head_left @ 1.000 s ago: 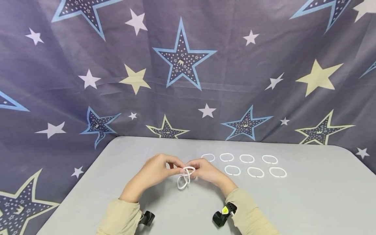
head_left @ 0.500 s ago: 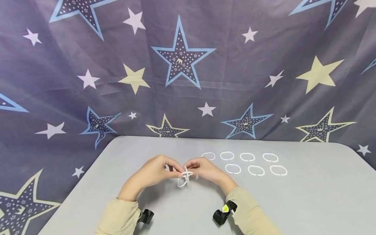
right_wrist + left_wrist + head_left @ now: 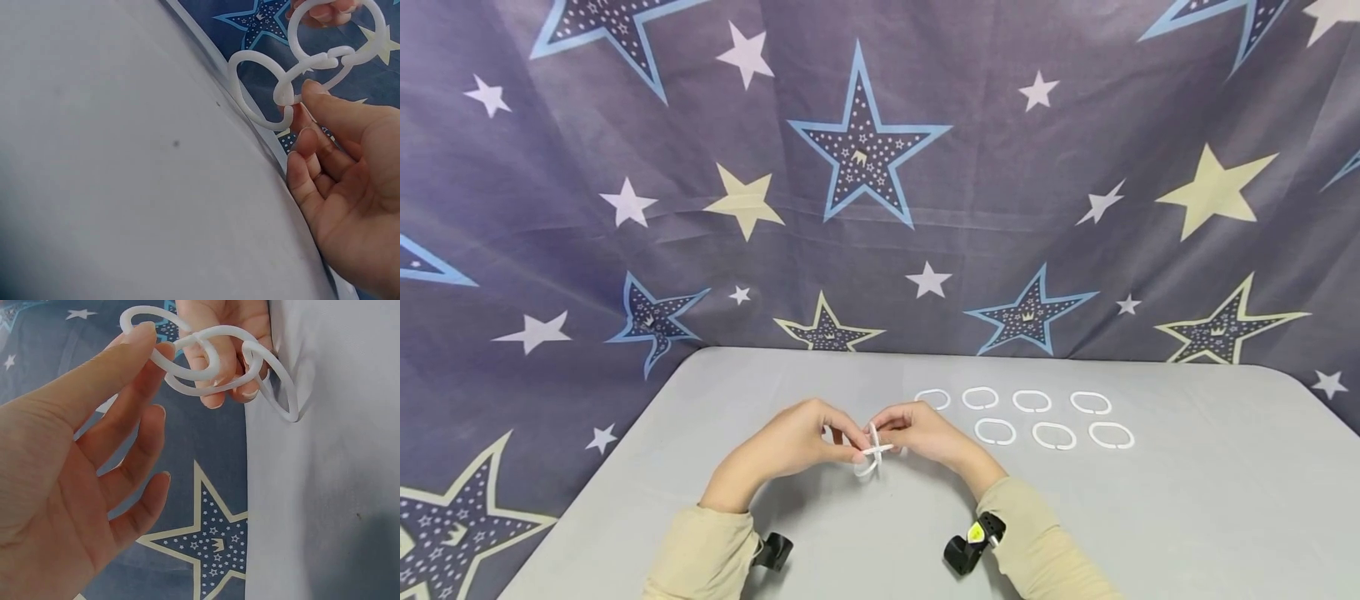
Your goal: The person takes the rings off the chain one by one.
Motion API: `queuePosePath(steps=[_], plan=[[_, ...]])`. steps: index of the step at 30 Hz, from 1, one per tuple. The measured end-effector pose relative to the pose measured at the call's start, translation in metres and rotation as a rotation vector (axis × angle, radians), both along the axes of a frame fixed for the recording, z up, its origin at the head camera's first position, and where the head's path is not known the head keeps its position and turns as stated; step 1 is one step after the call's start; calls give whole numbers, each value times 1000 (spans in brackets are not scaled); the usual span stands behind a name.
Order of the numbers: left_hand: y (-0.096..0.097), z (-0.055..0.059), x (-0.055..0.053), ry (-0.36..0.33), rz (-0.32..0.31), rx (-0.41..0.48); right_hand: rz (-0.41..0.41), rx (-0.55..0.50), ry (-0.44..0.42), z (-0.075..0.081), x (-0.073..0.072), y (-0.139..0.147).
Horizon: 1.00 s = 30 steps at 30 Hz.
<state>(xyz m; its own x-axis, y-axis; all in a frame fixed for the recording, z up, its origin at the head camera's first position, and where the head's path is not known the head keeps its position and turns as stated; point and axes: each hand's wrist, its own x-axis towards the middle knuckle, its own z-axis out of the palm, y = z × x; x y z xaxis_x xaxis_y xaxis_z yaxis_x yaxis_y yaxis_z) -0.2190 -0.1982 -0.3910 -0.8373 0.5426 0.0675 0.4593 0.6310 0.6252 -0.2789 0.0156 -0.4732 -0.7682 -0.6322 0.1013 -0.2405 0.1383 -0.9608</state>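
Above the grey table, my left hand [image 3: 793, 437] pinches a white oval plastic ring [image 3: 212, 367] between thumb and index finger. Its other fingers are loosely bent, as the left wrist view shows. Opposite, my right hand [image 3: 925, 429] grips a second ring [image 3: 306, 64] with thumb and fingertips. These two rings cross and look hooked through each other near a small gap in the ring. From the second one hangs a third ring [image 3: 234, 81], lower and nearer the table. In the head view the rings overlap, and the fingers partly hide them.
Several more white oval rings lie in two rows on the table [image 3: 1210, 492], behind and right of my right hand; one is the front right ring [image 3: 1112, 423]. A dark curtain [image 3: 880, 258] with stars hangs behind the table's far edge.
The ring in my left hand has turned from face-up to nearly edge-on and dropped slightly, crossing the upright second ring. Both hands stay almost in place. The rings on the table have not moved.
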Motion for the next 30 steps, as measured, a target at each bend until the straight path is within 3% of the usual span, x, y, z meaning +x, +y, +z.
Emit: queuePosePath(steps=[30], plan=[[-3, 4, 2, -15, -1, 3, -25, -2, -39, -2, -1, 0]])
